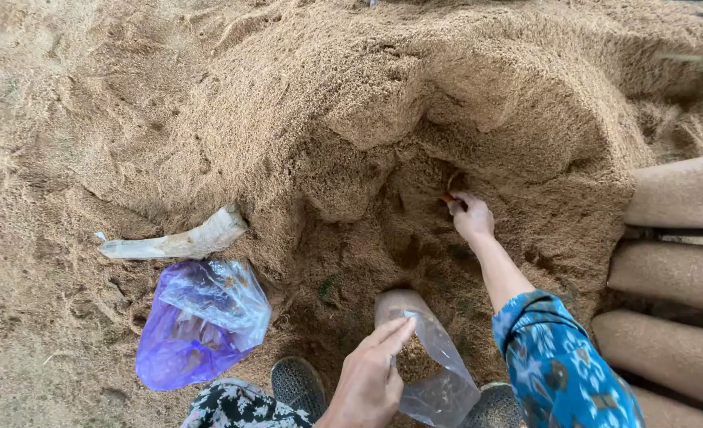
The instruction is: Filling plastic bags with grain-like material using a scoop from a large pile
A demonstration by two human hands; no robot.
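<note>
Left hand point(369, 380) pinches the clear bag point(429, 361) open, near and low, while right hand point(472, 215) claws sawdust point(351, 119) in the far hollow; best keep the bag mouth wide, close under each scoop.

A large heap of sawdust point(304, 111) is covering the ground across nearly the whole view, with a hollow dug into its middle face. A pale, dust-coated empty bag point(179, 240) is lying flat on the sawdust at the left. Just below it, a crumpled purple plastic bag point(197, 325) is resting on the surface. A clear plastic bag point(430, 372), partly filled with sawdust, is standing at the foot of the hollow. Packed cylindrical bags point(672, 273) are lying stacked along the right edge, touching the heap.
</note>
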